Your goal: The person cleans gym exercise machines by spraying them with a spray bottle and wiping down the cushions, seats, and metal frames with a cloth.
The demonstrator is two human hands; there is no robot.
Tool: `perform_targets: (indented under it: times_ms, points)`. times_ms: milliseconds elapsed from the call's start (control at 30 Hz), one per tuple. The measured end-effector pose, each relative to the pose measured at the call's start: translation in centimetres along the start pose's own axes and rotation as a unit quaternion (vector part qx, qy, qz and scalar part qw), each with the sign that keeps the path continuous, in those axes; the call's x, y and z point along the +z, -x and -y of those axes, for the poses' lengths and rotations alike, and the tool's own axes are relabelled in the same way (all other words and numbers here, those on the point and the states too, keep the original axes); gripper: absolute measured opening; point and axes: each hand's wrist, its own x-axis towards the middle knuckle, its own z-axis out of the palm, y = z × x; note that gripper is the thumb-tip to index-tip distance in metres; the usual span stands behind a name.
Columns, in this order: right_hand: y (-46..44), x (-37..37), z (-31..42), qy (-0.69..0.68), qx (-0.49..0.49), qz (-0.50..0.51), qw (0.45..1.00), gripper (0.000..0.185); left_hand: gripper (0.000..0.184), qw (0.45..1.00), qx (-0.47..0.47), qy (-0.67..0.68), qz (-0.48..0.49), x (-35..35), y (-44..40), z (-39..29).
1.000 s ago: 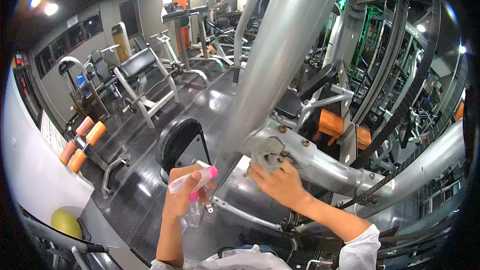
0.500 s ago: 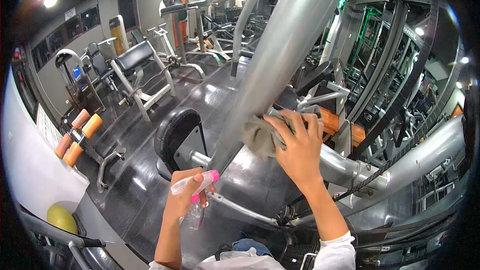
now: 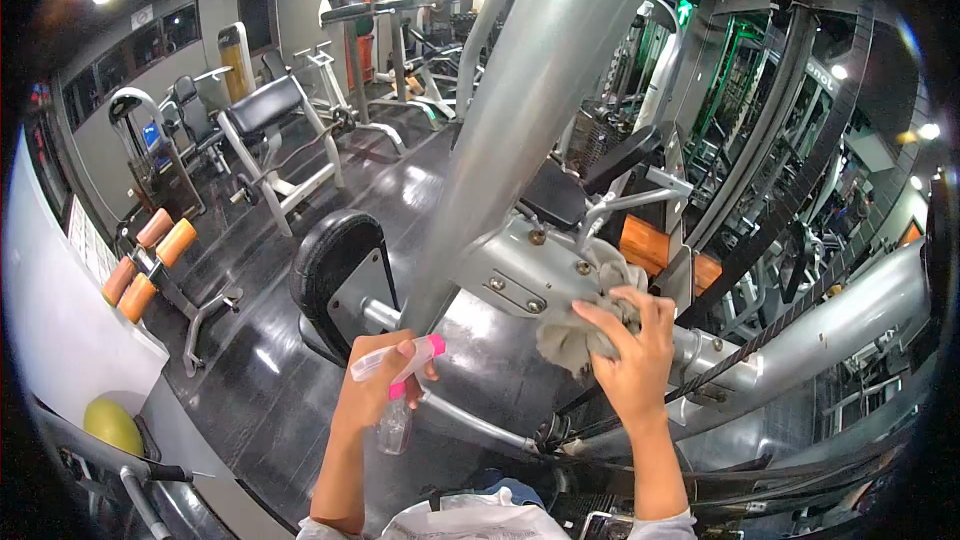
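Note:
My left hand [image 3: 368, 383] is wrapped round the neck of a spray bottle [image 3: 394, 430] with a clear body, a whitish trigger head and a pink nozzle pointing right. My right hand [image 3: 632, 350] grips a crumpled grey-green cloth [image 3: 568, 337] and presses it against the silver crossbar [image 3: 522, 258] of a gym machine. Bolts show on the bar just left of the cloth. A thick silver upright [image 3: 545, 70] rises from the crossbar. Below and left of it is a black padded seat or backrest [image 3: 335, 275].
A black cable [image 3: 800, 325] runs diagonally by the right-hand tube [image 3: 850, 315]. At left stand a machine with orange rollers [image 3: 137, 297], a padded bench [image 3: 265, 103] and a green ball [image 3: 112, 426]. Dark shiny floor [image 3: 255, 290] lies between them.
My right hand has moved the cloth down and right, from the base of the upright along the crossbar, uncovering the bolts. My left hand still holds the spray bottle in nearly the same place.

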Motion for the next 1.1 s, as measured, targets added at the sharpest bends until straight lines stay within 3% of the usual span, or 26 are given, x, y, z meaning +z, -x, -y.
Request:
perform_targets:
  times_ms: [100,267,433,633,700,867,1100]
  points:
    - [1.7,-1.0,-0.2,0.016,0.033,0.026,0.999,0.056,0.063,1.000,0.002,0.005,0.002,0.7,-0.5,0.3]
    - [0.7,-0.4,0.3,-0.027,0.044,-0.013,0.999,0.051,0.063,1.000,0.009,-0.009,-0.001,1.5,-0.7,0.2]
    - [-0.8,0.7,-0.7,-0.131,-0.088,-0.055,0.986,0.047,0.062,1.000,-0.002,0.001,-0.015,2.7,-0.9,0.4]
    - [-1.8,1.8,1.1,-0.183,-0.171,-0.057,0.966,0.039,0.061,1.000,0.000,0.007,-0.002,4.6,-2.1,0.5]
    - [-1.7,3.1,1.4,-0.156,-0.236,-0.037,0.958,0.033,0.060,0.998,-0.001,0.006,-0.065,5.2,-2.2,0.5]
    - [0.7,3.0,0.3,-0.076,-0.212,-0.013,0.974,0.027,0.058,0.998,0.017,0.013,-0.053,5.2,-2.5,0.5]
    - [4.4,1.4,-2.5,-0.038,-0.101,0.025,0.994,0.041,0.058,0.998,0.024,0.011,-0.062,5.4,-2.4,0.7]
